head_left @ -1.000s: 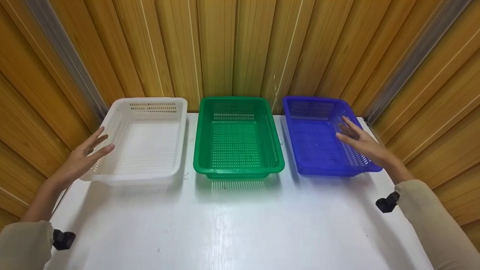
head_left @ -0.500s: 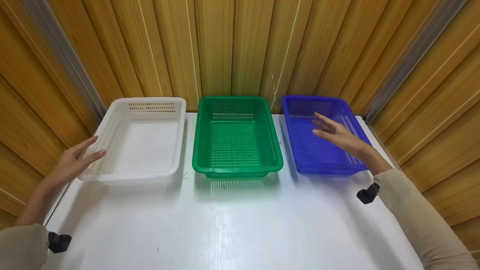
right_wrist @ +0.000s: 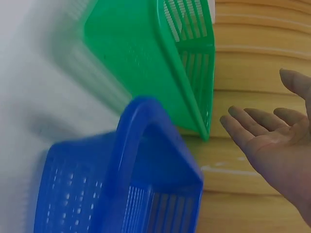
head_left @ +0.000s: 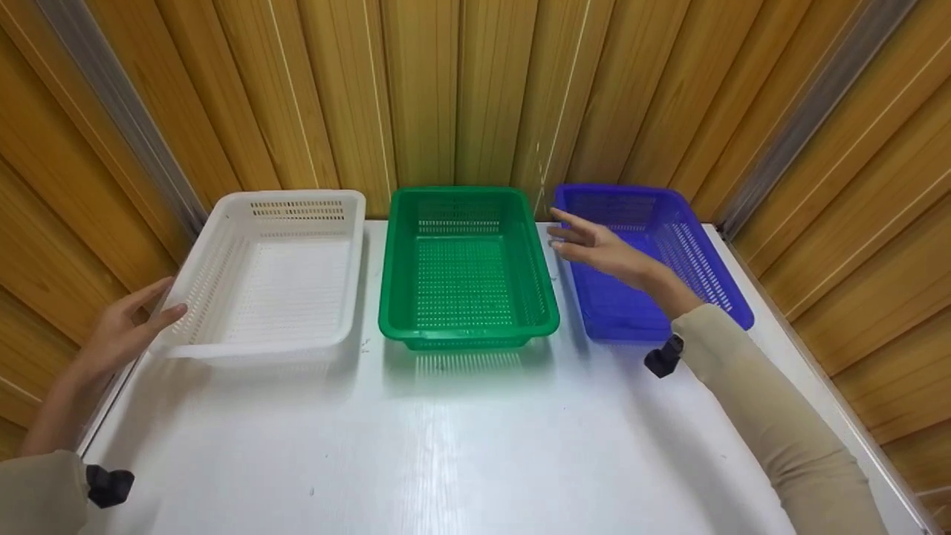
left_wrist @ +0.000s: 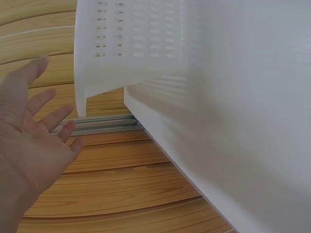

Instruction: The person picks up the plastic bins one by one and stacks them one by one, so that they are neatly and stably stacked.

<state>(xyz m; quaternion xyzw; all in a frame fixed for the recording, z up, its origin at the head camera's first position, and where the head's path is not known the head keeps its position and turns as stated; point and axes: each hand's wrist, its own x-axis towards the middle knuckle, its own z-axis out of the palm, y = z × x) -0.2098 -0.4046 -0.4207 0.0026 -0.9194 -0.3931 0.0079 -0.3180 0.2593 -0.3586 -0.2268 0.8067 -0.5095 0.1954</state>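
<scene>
Baskets stand empty in a row at the far side of the table [head_left: 475, 446] in the head view, with the left hand [head_left: 122, 331] spread just beside the near left corner of the white basket [head_left: 275, 275] and the right hand [head_left: 602, 249] flat above the blue basket [head_left: 669, 245] by the green basket [head_left: 464, 271] (neither grips anything). The left wrist view shows the left hand [left_wrist: 29, 145] with fingers apart, short of the white basket [left_wrist: 131, 43], and the right wrist view shows the right hand [right_wrist: 277, 145] open and clear of the blue basket [right_wrist: 146, 160] and the green basket [right_wrist: 146, 53]. By my judgement nothing has been lifted or filled yet, so all the handling is left.

Three perforated baskets stand along the far edge of the glossy white table [head_left: 461, 446]: a white basket [head_left: 278, 275] toward the left edge, a green basket [head_left: 466, 271] in the middle, and a deep blue basket [head_left: 654, 253] toward the right edge (all three plain, single-coloured plastic). Both sleeves [head_left: 773, 416] are pale beige, and the wall [head_left: 446, 89] behind is amber wood planking with grey metal strips.
</scene>
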